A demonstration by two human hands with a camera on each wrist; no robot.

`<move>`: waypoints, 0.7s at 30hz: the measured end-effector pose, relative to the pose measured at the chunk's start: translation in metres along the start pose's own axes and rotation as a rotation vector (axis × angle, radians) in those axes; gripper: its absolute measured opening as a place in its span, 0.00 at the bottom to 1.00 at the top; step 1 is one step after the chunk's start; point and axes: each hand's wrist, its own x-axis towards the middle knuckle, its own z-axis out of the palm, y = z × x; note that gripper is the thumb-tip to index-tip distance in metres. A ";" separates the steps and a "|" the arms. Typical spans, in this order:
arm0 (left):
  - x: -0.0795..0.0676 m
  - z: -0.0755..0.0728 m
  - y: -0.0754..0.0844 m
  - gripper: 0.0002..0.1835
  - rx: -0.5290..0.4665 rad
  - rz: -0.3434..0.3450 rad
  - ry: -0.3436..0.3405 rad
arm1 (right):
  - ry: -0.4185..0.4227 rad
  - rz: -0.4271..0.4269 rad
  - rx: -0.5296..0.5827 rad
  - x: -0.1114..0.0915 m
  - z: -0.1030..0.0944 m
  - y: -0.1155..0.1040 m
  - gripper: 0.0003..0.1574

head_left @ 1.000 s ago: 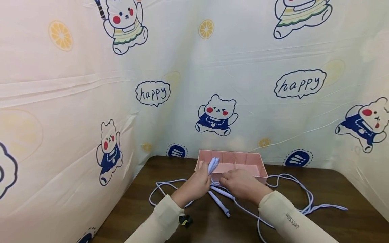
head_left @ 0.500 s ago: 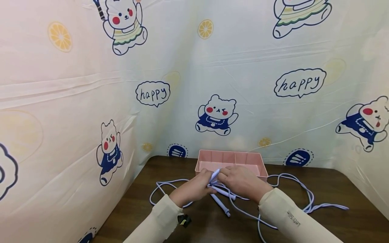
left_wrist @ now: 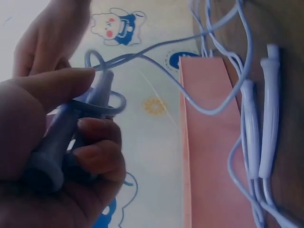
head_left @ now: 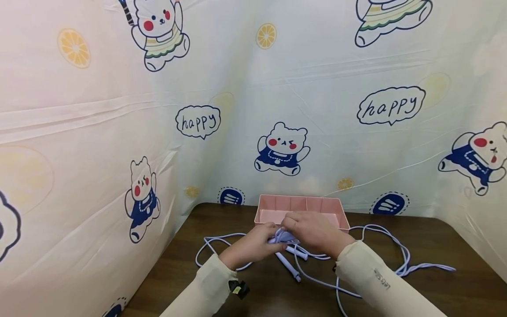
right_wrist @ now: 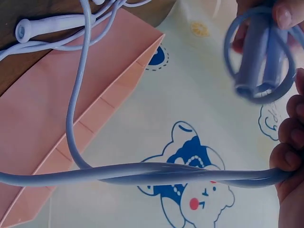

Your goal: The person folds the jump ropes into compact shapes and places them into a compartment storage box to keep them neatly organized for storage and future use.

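In the head view my left hand (head_left: 253,244) grips a pair of pale lavender skipping rope handles (right_wrist: 254,57) side by side. Its thumb and curled fingers wrap them in the left wrist view. A loop of cord (right_wrist: 280,97) goes round the handles near their ends. My right hand (head_left: 313,231), right beside the left, holds a doubled, twisted length of cord (right_wrist: 156,173) in its curled fingers. Two more skipping rope handles (left_wrist: 270,114) lie on the table below the hands, cords attached.
Behind the hands stands a pink divided box (head_left: 340,211). Loose lavender cord (head_left: 404,253) lies on the dark wooden table (head_left: 467,281) at the right, and another loop (head_left: 203,248) at the left. A patterned curtain (head_left: 222,154) hangs around the back and sides.
The handles in my left hand have tipped from upright to lying toward the right hand. My right hand has moved up and in beside them with the cord.
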 end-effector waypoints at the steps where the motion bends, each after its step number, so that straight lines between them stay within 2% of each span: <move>1: 0.000 -0.001 0.000 0.12 -0.015 0.005 0.006 | 0.009 0.004 0.006 -0.001 0.000 0.001 0.10; 5: -0.002 -0.001 0.002 0.07 -0.045 0.018 0.001 | 0.036 -0.004 0.020 -0.003 0.003 0.004 0.19; 10: -0.004 -0.002 0.003 0.05 -0.127 0.072 -0.054 | 0.027 -0.006 0.074 -0.006 0.005 0.009 0.27; 13: -0.007 -0.006 0.005 0.03 -0.174 0.111 -0.041 | 0.032 0.026 0.194 -0.008 0.005 0.016 0.22; 16: -0.009 -0.010 0.006 0.03 -0.211 0.152 -0.014 | 0.052 0.069 0.309 -0.011 0.008 0.023 0.07; 19: -0.009 -0.011 0.006 0.03 -0.239 0.180 0.012 | 0.065 0.102 0.390 -0.013 0.014 0.027 0.06; 21: -0.008 -0.012 0.005 0.02 -0.260 0.171 0.036 | 0.065 0.122 0.423 -0.013 0.018 0.026 0.04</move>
